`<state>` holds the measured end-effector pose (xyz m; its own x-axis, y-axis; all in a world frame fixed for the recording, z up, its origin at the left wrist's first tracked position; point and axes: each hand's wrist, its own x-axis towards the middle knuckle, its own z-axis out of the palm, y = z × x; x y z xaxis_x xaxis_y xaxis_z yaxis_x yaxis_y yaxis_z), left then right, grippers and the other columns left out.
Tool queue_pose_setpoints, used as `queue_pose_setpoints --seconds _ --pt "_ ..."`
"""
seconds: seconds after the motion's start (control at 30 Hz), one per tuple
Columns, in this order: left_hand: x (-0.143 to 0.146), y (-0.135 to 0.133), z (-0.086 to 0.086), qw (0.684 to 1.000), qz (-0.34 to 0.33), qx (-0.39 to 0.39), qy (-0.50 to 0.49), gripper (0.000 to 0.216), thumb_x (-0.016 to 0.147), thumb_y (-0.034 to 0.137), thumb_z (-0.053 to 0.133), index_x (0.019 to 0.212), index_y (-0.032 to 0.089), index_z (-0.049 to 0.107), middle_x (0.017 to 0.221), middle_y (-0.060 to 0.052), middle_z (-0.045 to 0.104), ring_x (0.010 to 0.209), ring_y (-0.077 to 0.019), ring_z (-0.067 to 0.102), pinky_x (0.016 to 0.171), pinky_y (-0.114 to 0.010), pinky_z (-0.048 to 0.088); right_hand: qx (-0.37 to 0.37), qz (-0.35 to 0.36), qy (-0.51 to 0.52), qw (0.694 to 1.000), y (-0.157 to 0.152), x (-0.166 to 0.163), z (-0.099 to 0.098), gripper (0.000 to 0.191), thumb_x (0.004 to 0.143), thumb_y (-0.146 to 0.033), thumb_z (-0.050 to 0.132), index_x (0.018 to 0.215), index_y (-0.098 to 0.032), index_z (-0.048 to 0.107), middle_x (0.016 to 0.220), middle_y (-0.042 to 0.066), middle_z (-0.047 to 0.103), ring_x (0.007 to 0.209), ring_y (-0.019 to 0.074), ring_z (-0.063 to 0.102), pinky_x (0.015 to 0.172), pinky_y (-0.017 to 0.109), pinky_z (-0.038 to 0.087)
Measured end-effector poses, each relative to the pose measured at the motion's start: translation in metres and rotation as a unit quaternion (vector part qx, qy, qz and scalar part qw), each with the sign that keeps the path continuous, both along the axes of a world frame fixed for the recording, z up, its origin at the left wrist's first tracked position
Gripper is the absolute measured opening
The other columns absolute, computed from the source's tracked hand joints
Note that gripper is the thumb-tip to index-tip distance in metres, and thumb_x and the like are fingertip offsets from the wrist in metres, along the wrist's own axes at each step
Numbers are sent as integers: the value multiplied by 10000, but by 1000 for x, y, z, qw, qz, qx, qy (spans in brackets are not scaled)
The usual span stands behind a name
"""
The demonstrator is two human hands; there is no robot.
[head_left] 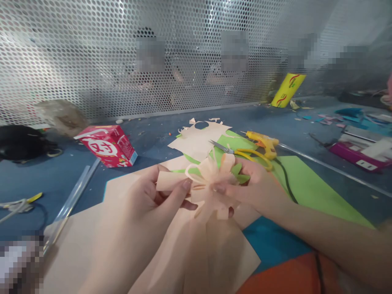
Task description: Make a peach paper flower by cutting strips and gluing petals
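Note:
A cream paper flower (pixel 211 175) with looped petals and small green leaves (pixel 240 173) is between my hands, above loose paper sheets. My right hand (pixel 248 183) grips the flower from the right, its thumb pressed near the center and the other fingers mostly hidden behind. With thumb and fingers, my left hand (pixel 159 196) pinches a short cream paper strip (pixel 171 181) at the flower's left side. Whether this strip is fixed to the flower I cannot tell. Just beyond the flower lie scissors (pixel 245 154) with yellow handles.
A yellow glue gun (pixel 263 141) lies behind the scissors, its cord running over green paper (pixel 312 183). Cut cream paper (pixel 199 141) lies ahead. A red carton (pixel 108 145) and clear glue sticks (pixel 73 200) are left. Perforated metal (pixel 196 94) closes the back; people show behind it.

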<state>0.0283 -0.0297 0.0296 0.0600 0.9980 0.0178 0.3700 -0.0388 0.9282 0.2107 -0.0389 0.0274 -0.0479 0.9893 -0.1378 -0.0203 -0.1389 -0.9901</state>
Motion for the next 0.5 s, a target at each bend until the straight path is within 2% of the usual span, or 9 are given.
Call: queue_pose_setpoints --seconds 0.13,0.3,0.5 --pt "0 0 1 999 11 -6 -41 264 638 446 683 603 201 591 552 1 612 546 -178 625 508 -274 483 -2 7 21 1000 0 0 0 294 520 -165 795 736 -197 599 608 -53 619 400 101 566 338 204 509" --pt "0 0 1 1000 23 8 -19 246 643 419 685 588 202 584 534 -1 616 534 -174 619 507 -275 480 11 4 15 1000 0 0 0 295 528 -145 786 754 -196 604 598 -57 618 384 89 556 339 183 493" --pt "1 -1 2 998 22 -17 -60 229 620 396 705 616 203 583 534 5 622 545 -183 632 512 -277 499 9 0 6 1000 -1 0 1 275 534 -170 787 741 -197 606 581 -58 616 375 92 555 328 184 495"
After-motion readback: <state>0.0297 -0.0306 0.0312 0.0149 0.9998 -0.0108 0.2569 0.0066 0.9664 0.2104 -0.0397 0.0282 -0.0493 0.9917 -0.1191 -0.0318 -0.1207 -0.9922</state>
